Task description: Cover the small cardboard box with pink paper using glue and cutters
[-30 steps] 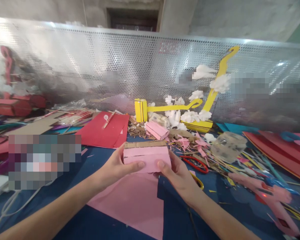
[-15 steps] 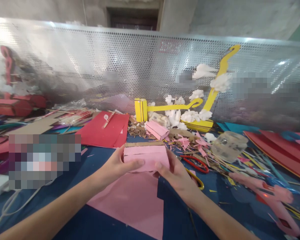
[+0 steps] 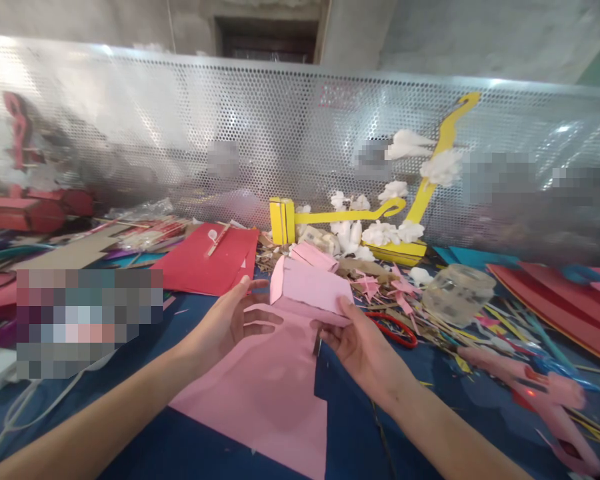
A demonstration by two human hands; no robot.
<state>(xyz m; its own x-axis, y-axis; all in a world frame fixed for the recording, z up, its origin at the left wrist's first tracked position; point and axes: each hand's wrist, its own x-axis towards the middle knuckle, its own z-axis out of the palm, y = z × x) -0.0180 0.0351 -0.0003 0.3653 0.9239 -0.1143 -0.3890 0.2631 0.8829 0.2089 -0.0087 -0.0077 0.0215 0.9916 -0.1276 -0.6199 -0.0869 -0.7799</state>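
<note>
A small pink paper-covered box [image 3: 310, 288] is held above the table by my right hand [image 3: 363, 340], thumb on its top face and fingers beneath. The box is tilted, one end turned toward the left. Beside that end my left hand [image 3: 235, 317] is open, fingers apart and curved, holding nothing. Below both hands a pink sheet [image 3: 275, 400] with a notched right edge lies on the dark blue table. Behind the held box lies a second pink box [image 3: 314, 255], partly covered by it.
Red scissors [image 3: 394, 329] lie right of my right hand, and a pink glue gun [image 3: 535, 387] is farther right. Red sheets [image 3: 205, 263] lie at back left. Yellow paper pieces [image 3: 283, 220] with white cotton, scraps and a clear container [image 3: 460, 293] stand before a perforated metal panel [image 3: 280, 133].
My left hand has let go of the pink box and opened. My right hand has turned the box, so its cardboard-edged side no longer faces me, and moved it slightly right.
</note>
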